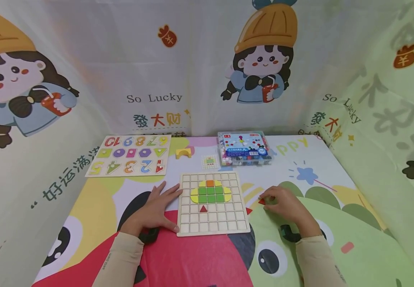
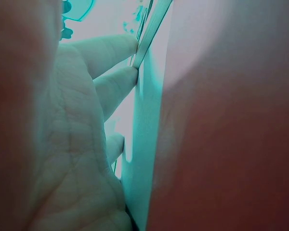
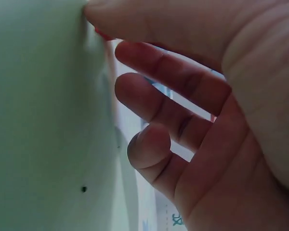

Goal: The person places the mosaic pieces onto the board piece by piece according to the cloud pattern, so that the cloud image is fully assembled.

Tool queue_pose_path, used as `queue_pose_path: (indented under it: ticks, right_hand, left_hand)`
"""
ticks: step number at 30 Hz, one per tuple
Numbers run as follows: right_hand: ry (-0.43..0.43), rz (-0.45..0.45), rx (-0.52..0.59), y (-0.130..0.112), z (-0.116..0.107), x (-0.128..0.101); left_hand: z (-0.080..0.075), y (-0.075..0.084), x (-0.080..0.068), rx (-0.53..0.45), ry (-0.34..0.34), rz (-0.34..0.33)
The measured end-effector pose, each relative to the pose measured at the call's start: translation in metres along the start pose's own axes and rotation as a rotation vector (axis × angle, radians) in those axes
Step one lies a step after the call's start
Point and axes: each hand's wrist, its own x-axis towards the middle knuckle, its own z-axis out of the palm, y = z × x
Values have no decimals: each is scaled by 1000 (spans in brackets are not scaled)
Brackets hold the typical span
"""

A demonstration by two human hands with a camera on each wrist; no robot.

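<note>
A wooden grid board (image 1: 214, 229) lies in the middle of the table. On it are several green squares (image 1: 211, 191), yellow rounded tiles (image 1: 194, 198), an orange square (image 1: 210, 183) and, lower down, a red triangle tile (image 1: 203, 209). My left hand (image 1: 153, 209) spreads its fingers along the board's left side; fingertips (image 2: 130, 45) touch its edge in the left wrist view. Right of the board, my right hand (image 1: 282, 202) pinches another red triangle tile (image 1: 262, 201) near the cloth. The right wrist view shows only a sliver of this red tile (image 3: 104, 34) beside the thumb.
Behind the board stand a clear plastic box (image 1: 244, 148) of colored pieces, a small pattern card (image 1: 210, 162) and a yellow arch block (image 1: 183, 153). A number-and-shape puzzle board (image 1: 129, 156) lies at back left. A red pointed patch (image 1: 249, 210) shows beside the grid board.
</note>
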Motion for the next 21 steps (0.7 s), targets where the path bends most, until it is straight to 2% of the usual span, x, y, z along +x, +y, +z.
queue_pose_path:
  ticks: [10, 21]
  right_hand:
    - [46, -28, -26, 6, 7, 1]
    - [43, -42, -44, 8, 11, 1]
  left_hand:
    - [-1, -1, 0, 16, 4, 2]
    - [1, -1, 0, 3, 6, 0]
